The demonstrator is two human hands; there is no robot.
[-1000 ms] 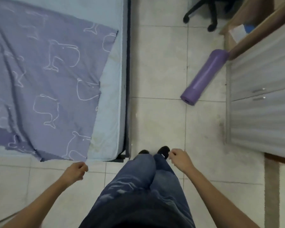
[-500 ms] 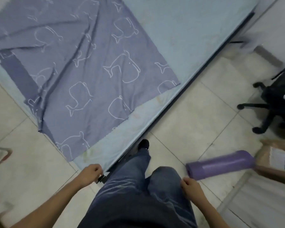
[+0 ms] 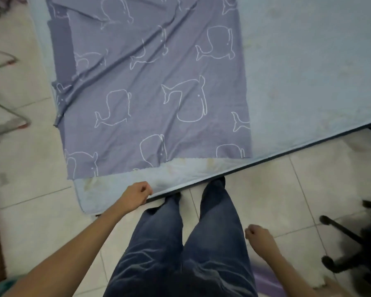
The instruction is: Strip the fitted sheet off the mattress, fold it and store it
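Observation:
The purple fitted sheet (image 3: 150, 86) with white whale outlines lies spread flat, with creases, on the left part of the bare light-blue mattress (image 3: 308, 71). Its near edge stops short of the mattress edge. I stand at the mattress's near side, legs in blue jeans. My left hand (image 3: 137, 195) hovers over the mattress's near corner, fingers curled, holding nothing and just short of the sheet. My right hand (image 3: 258, 234) is beside my right thigh over the floor, fingers also curled and empty.
A dark bed frame edge (image 3: 287, 146) runs along the mattress. A black office chair base (image 3: 351, 243) stands at the right. A purple rolled mat (image 3: 266, 281) lies by my right leg. A thin metal frame (image 3: 9, 116) stands at the left on the tiled floor.
The view has swung round so the sheet now lies straight ahead. I have stepped closer to the mattress side. Both hands stay curled and empty.

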